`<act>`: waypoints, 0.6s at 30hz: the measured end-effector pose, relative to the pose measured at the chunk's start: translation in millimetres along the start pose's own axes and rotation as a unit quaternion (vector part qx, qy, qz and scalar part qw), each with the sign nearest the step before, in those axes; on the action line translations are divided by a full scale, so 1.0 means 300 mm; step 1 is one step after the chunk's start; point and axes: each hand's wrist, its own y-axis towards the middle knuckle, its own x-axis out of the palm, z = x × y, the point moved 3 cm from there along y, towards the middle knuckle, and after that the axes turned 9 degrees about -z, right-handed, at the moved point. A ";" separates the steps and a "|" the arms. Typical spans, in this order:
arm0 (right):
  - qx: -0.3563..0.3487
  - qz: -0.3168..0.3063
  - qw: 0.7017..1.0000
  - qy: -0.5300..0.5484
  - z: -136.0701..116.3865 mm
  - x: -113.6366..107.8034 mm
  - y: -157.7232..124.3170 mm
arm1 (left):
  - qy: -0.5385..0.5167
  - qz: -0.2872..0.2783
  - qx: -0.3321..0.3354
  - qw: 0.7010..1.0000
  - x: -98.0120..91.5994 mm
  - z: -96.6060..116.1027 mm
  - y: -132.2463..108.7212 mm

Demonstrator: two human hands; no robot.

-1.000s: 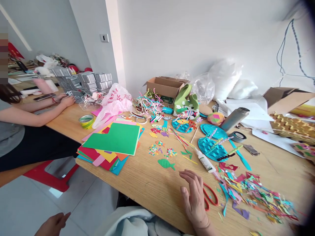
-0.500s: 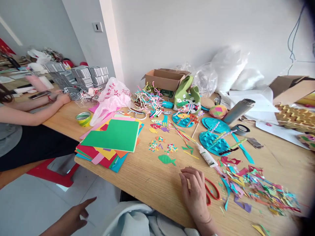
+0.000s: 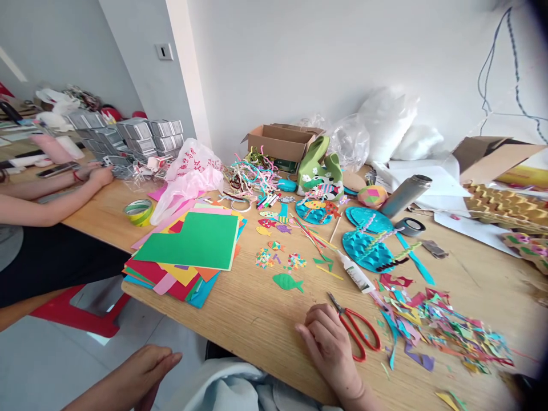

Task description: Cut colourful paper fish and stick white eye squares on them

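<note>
My left hand point(image 3: 148, 365) hangs in the air off the table's front edge, its fingers folded together, and nothing shows in it. My right hand point(image 3: 327, 342) rests on the table with fingers curled in and no object visible in them. Just to its right lie red-handled scissors point(image 3: 357, 334), blades toward the back left. A green paper fish point(image 3: 287, 282) lies beyond my right hand. Behind that are a small striped paper fish point(image 3: 276, 245) and two piles of paper bits point(image 3: 297, 261). A white glue bottle point(image 3: 356, 274) lies on its side past the scissors.
Stacked coloured paper point(image 3: 188, 242) and a tape roll point(image 3: 139, 212) lie left. Paper scraps point(image 3: 440, 325) spread at right. Blue-painted egg-tray pieces point(image 3: 368, 251), a steel flask point(image 3: 406, 194), pipe cleaners point(image 3: 250, 174) and a cardboard box point(image 3: 280, 142) stand behind. A co-worker's hands point(image 3: 96, 174) work at far left.
My left hand has folded its pointing finger in. My right hand's fingers have curled more, and it has shifted slightly left and down, uncovering the scissors' blades. The view has shifted slightly.
</note>
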 end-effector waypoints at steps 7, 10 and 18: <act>0.012 -0.022 0.997 -0.077 0.000 0.007 0.004 | -0.010 -0.048 0.104 0.993 -0.054 0.119 -0.048; -0.011 -0.035 0.997 -0.064 -0.004 0.009 0.008 | 0.011 -0.024 0.127 0.992 -0.082 0.195 -0.037; -0.013 -0.008 0.998 -0.066 -0.005 0.010 0.024 | -0.027 0.034 0.218 0.975 -0.112 0.310 0.040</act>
